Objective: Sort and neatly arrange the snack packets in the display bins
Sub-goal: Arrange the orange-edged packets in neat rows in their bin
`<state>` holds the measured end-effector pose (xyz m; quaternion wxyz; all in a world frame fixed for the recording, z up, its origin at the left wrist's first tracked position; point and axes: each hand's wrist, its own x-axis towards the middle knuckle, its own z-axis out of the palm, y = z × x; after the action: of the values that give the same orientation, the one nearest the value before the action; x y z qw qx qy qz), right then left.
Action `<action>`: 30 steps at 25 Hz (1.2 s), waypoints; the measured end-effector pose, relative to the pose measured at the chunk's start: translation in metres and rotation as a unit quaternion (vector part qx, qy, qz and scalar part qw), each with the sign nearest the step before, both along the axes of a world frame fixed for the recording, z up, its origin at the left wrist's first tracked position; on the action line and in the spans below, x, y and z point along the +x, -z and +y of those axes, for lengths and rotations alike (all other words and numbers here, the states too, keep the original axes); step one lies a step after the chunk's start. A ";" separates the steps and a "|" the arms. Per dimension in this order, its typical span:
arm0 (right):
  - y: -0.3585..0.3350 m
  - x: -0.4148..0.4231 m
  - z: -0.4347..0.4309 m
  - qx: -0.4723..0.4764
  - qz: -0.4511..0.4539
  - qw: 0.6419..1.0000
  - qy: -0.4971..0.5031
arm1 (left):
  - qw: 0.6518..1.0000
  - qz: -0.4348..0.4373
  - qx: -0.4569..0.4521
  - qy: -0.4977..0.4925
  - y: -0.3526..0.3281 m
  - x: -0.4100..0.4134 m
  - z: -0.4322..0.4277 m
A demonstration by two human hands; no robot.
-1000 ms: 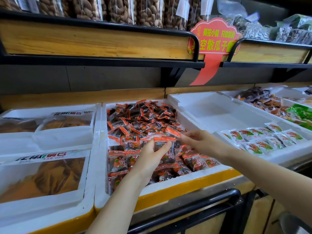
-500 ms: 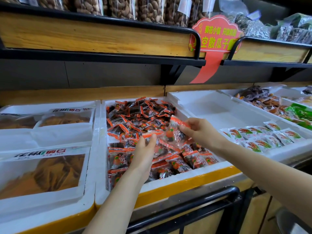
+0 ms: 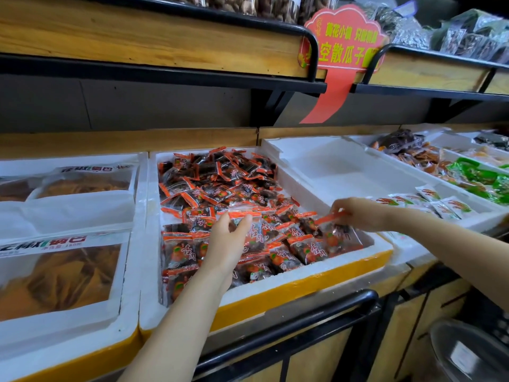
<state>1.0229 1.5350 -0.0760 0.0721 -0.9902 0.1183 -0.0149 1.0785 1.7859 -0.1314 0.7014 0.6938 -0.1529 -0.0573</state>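
A white foam bin (image 3: 278, 285) in the middle holds a heap of small orange-and-clear snack packets (image 3: 217, 183); those at the front lie in rows. My left hand (image 3: 228, 238) is over the front middle of the bin and pinches the orange top edge of one packet (image 3: 249, 216). My right hand (image 3: 358, 213) is at the bin's right front corner and pinches the orange strip of another packet (image 3: 340, 235), which stands against the bin wall.
The foam bin to the right (image 3: 325, 166) holds a few white packets with red and green print (image 3: 446, 205) at its front. Large bags of orange snacks (image 3: 60, 274) fill the left bin. Green and brown packets (image 3: 476, 177) lie far right. A black rail (image 3: 289, 323) runs below.
My right hand has carried its packet from above the bin's middle down to the right front corner. My left hand has stayed at the front middle, still holding a packet's edge.
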 end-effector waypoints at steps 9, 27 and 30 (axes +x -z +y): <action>0.028 -0.001 0.011 0.060 0.027 0.998 -0.002 | 0.998 -0.007 0.032 -0.045 0.002 0.002 0.003; 0.017 -0.017 0.112 0.171 -0.104 0.944 -0.264 | 0.965 -0.149 0.208 -0.058 -0.047 -0.004 0.091; 0.018 -0.009 0.154 0.298 -0.074 0.907 -0.289 | 0.953 -0.161 0.251 -0.053 -0.040 -0.003 0.106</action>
<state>1.0136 1.6889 -0.0939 0.3739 -0.9094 -0.1797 -0.0303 1.0754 1.8921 -0.0917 0.4727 0.8547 -0.2071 0.0558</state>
